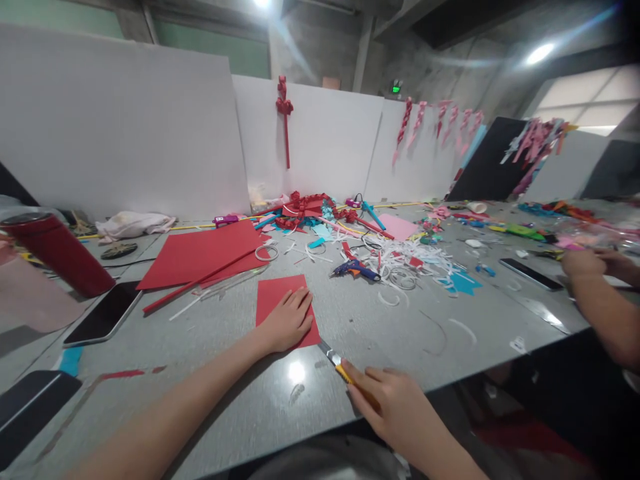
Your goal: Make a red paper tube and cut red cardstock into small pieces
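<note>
A small red paper sheet (270,298) lies on the grey table. My left hand (289,319) rests flat on its right part, fingers stretched out and holding nothing. A utility knife (332,355) with a yellow handle is in my right hand (383,400), whose fingers are wrapped round the handle. The blade is at the sheet's lower right corner. Behind lies a larger red sheet (200,250) with a thin red strip (190,285) across it.
A blue glue gun (356,269) lies among white paper scraps (420,257). Phones (106,313) and a red bottle (63,253) stand or lie at left. Another person's arm (600,293) reaches in at right, near a phone (531,274). White boards (320,140) stand behind.
</note>
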Tool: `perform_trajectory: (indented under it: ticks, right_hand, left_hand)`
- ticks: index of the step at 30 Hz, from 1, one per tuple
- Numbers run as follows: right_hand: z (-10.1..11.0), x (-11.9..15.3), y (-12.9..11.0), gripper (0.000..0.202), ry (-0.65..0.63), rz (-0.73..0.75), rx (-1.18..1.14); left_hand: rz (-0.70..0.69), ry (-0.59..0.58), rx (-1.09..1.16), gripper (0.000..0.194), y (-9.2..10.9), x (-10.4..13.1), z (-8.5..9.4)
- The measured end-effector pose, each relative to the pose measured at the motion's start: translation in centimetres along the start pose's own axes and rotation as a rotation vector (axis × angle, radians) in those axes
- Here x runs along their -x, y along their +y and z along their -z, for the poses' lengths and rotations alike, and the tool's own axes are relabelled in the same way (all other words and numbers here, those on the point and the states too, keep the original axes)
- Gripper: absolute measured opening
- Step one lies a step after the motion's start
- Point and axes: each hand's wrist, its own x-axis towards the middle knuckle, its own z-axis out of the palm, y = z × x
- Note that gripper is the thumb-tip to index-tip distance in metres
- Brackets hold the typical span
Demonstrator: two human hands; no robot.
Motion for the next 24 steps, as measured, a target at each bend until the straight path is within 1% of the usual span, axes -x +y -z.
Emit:
perform_trajectory:
  ticks: [3,7,11,16,20,24]
  right_hand:
    - [-0.4,-0.6,0.1,0.038,0.029,-0.026,0.042]
    - [-0.5,-1.8,0.0,0.037,0.043,-0.036,0.086]
    - [-0.1,-2.0,0.1,0.037,0.009,-0.057,0.061]
    - [0.6,-2.0,0.4,0.036,-0.042,-0.074,0.059]
    - [1.0,-3.6,0.4,0.035,-0.063,-0.075,0.054]
    - [1.3,-4.8,0.2,0.035,-0.066,-0.072,0.049]
  left_hand:
    - [0.002,0.006,-0.031,0.065,0.2,-0.1,-0.6]
    - [-0.013,-0.028,-0.070,0.067,0.3,-0.1,-0.5]
    - [-0.015,-0.042,-0.088,0.067,0.3,-0.1,-0.3]
    - [-0.013,-0.028,-0.092,0.067,0.1,-0.1,-0.7]
    - [-0.018,-0.016,-0.083,0.067,0.2,-0.1,-0.8]
    - [-0.007,-0.038,-0.063,0.066,0.5,0.1,-0.2]
